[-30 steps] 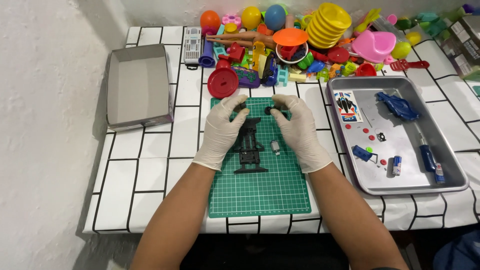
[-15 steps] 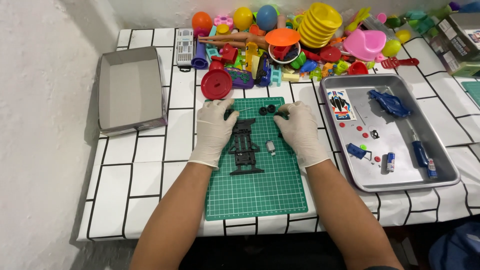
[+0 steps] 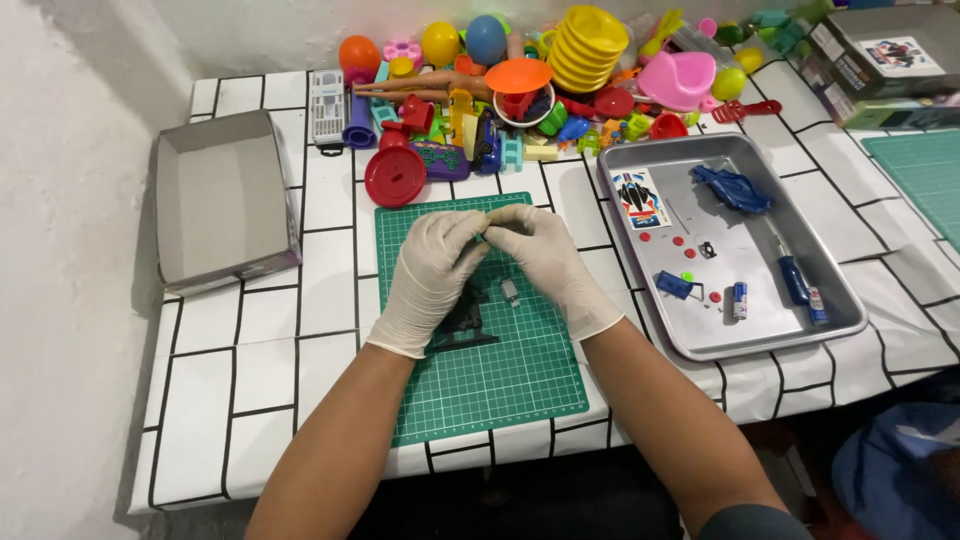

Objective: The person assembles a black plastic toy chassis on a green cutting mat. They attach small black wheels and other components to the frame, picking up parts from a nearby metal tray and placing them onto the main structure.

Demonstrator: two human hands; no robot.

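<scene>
The black plastic toy-car chassis lies on your green gridded cutting mat, half hidden under your left hand. A moment ago both gloved hands flanked it; now they have lifted off and met fingertip to fingertip just above it, your right hand pinching something small I cannot make out. A small grey part sits beside the chassis. Further right, the metal tray holds a blue-handled screwdriver.

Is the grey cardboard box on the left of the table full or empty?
Empty: the open grey cardboard box shows only its bare inner floor and walls; nothing lies inside it.
</scene>
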